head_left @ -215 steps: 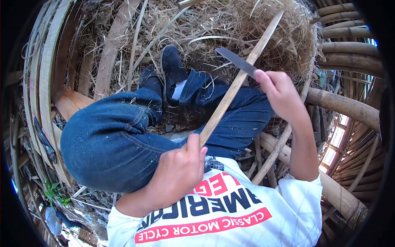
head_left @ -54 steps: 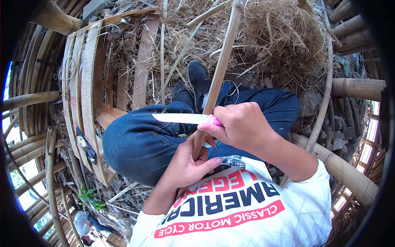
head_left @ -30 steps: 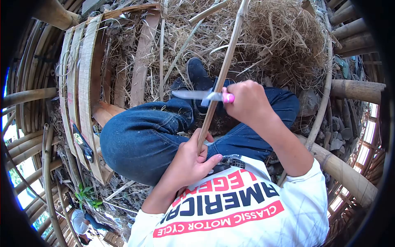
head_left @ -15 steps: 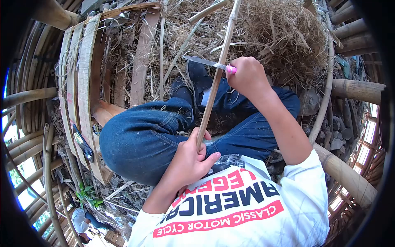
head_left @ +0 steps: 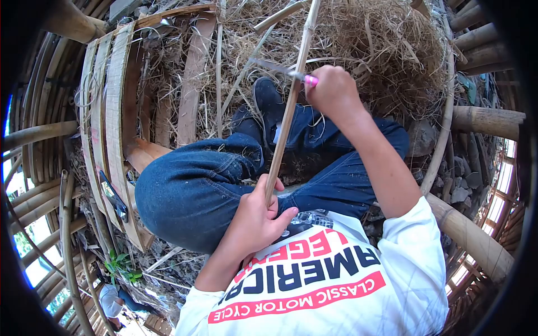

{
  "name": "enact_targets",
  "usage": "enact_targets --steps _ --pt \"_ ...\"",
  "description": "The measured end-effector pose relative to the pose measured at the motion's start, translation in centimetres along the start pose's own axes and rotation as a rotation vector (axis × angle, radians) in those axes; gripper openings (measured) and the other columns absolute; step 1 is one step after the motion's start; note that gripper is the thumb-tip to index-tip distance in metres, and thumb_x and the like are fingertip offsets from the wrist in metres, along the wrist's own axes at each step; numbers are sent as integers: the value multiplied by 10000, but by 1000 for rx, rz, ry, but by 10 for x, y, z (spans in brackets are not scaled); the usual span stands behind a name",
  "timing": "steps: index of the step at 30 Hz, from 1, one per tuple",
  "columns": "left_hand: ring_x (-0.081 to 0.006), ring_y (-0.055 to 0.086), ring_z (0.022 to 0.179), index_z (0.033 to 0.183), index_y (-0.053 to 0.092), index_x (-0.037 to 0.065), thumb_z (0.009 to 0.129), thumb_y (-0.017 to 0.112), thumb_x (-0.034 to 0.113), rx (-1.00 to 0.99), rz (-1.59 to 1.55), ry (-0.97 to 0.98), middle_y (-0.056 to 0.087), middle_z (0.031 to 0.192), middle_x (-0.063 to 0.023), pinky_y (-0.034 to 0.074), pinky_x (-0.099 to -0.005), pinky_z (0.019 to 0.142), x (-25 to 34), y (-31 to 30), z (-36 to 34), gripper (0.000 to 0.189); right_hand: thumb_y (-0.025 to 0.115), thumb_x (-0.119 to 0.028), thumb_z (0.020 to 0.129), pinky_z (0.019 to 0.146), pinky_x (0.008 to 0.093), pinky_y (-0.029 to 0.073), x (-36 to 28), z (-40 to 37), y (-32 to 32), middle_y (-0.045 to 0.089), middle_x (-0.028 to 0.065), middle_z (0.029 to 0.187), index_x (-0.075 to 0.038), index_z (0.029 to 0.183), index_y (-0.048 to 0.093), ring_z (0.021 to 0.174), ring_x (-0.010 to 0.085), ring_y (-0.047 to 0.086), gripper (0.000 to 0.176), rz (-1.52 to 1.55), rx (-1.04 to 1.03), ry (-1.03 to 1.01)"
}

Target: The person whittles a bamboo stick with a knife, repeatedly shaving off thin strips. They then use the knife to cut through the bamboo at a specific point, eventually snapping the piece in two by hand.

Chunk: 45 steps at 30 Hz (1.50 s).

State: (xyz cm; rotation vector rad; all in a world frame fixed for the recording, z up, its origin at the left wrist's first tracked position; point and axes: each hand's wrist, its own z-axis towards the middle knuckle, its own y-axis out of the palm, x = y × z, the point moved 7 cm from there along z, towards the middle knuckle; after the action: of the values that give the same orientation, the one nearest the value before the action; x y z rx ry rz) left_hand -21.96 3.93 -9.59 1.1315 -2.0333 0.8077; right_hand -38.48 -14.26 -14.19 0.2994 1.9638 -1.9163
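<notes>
Closed around the lower end of a long bamboo strip [head_left: 291,106], my left hand [head_left: 258,215] rests near my lap. The strip slants up and away, past my knees to the top of the view. My right hand [head_left: 334,92] grips a knife [head_left: 280,69] by its pink handle. Its blade points left and crosses the strip, apparently touching it, and looks blurred. Where the far end of the strip stops is out of view.
Dry shavings [head_left: 386,50] are heaped beyond my shoes. A slatted wooden frame [head_left: 115,106] stands at left, with dark-handled scissors or a similar tool [head_left: 114,196] on it. Bamboo poles [head_left: 487,123] surround me. Another person [head_left: 110,302] is at lower left.
My right hand and the knife have shifted slightly left and up. The upper part of the bamboo strip has tilted a little left; my left hand stays nearly in place.
</notes>
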Motion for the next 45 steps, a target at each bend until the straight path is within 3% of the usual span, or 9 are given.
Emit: enact_targets --steps 7,9,18,25,28,30,33,38,45 --pt "-50 363 457 1028 464 30 768 737 58 -39 5 -5 391 502 36 293 -242 473 0 3 -1 378 597 -193 823 667 489 538 20 27 -10 623 252 670 4 666 659 687 426 640 260 -25 42 36" --pt "-52 364 456 1028 463 31 771 736 60 -50 8 -28 393 502 35 295 -244 473 -2 4 -2 376 609 -206 821 740 461 553 28 33 -12 667 257 798 6 778 688 793 408 674 230 -68 -79 160" --pt "-56 373 457 1029 458 39 771 740 69 -68 9 -19 403 502 25 299 -252 474 -3 4 -1 383 628 -215 821 742 460 554 45 56 -10 674 251 807 11 818 691 810 397 679 235 -106 -36 200" --pt "-58 376 457 1029 463 32 766 743 74 -45 18 -18 400 501 21 297 -254 473 -2 3 0 387 643 -218 811 751 463 550 45 65 -8 675 249 813 10 825 693 812 405 676 234 -122 -47 181" --pt "-49 363 462 1032 466 25 767 741 68 -29 19 -3 386 505 32 283 -248 473 -3 2 1 385 596 -222 821 724 484 536 42 62 -17 645 263 743 22 736 662 766 425 651 267 -130 68 155" --pt "-43 353 465 1035 468 22 768 739 64 -19 21 -7 374 508 41 272 -244 473 -3 2 1 382 624 -236 825 745 474 545 39 54 -17 664 259 797 1 810 695 799 410 671 247 -22 -15 164" --pt "-32 322 475 1046 473 17 774 734 58 -3 -44 -11 334 520 61 252 -236 475 -2 -1 2 379 605 -252 836 678 502 537 17 16 -22 647 224 710 -21 706 666 718 410 656 272 60 10 33" --pt "-84 359 449 1067 471 -9 816 710 117 32 -53 26 357 505 13 290 -279 467 -1 -3 5 368 591 -266 844 583 480 523 -50 -71 -9 612 190 595 -40 623 644 591 391 631 321 262 -164 -151" --pt "-51 306 488 1068 477 19 798 704 68 96 28 8 309 523 42 262 -244 485 -5 -1 2 357 661 -238 763 630 444 553 -48 -72 8 645 192 645 -38 683 691 624 368 659 217 95 -279 -78"
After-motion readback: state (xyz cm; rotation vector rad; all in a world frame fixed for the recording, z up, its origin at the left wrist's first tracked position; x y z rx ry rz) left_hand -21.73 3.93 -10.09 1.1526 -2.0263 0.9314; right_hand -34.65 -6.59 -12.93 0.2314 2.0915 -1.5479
